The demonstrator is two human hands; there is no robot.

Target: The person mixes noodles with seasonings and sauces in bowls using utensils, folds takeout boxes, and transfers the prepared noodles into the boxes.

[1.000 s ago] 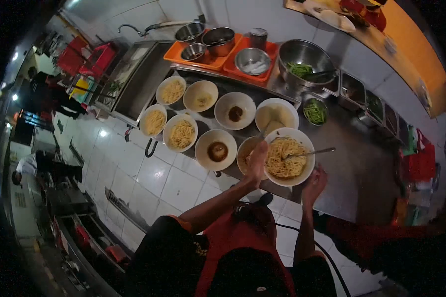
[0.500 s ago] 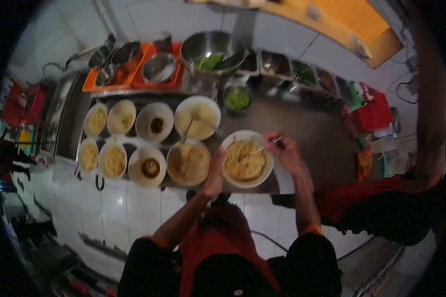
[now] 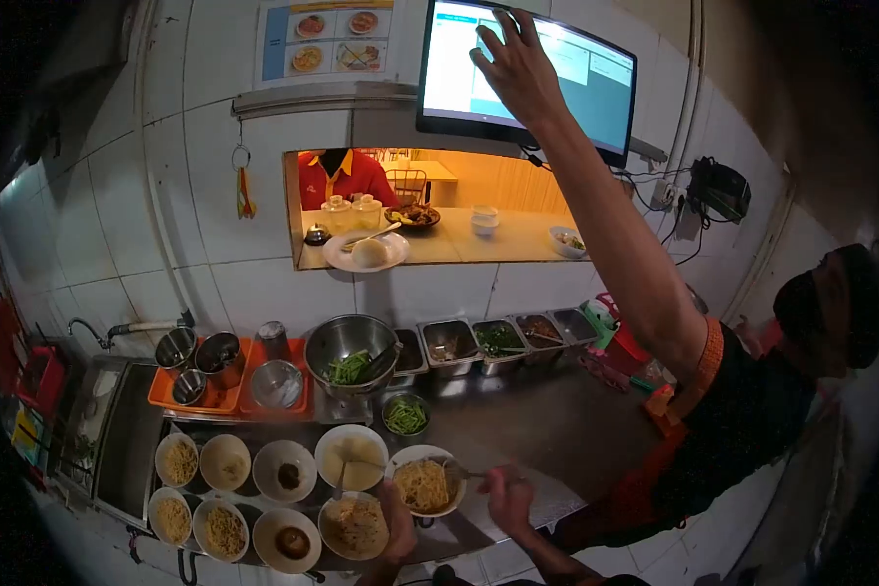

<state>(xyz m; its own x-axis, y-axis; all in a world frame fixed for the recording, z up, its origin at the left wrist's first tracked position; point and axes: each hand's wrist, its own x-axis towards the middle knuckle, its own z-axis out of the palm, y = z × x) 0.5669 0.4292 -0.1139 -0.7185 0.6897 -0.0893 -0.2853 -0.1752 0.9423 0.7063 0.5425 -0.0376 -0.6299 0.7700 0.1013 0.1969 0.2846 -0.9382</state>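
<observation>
My left hand is against the left side of a white bowl of noodles, its fingers along the rim and partly hidden. Closed around the handle of a metal fork, my right hand is just right of that bowl; the fork's head reaches into the noodles. Left of my left hand is a bowl with brownish, speckled contents. Behind it stands a bowl of pale yellow liquid with a utensil in it.
Several bowls with noodles or dark sauce stand at left. Behind are a steel mixing bowl, a small bowl of green vegetables and topping pans. At right, a co-worker's arm reaches to a monitor. Plates stand on a pass-through ledge.
My view has tilted up, bringing the monitor and pass-through into sight. The co-worker's arm is now raised to the screen. Both my hands remain at the noodle bowl.
</observation>
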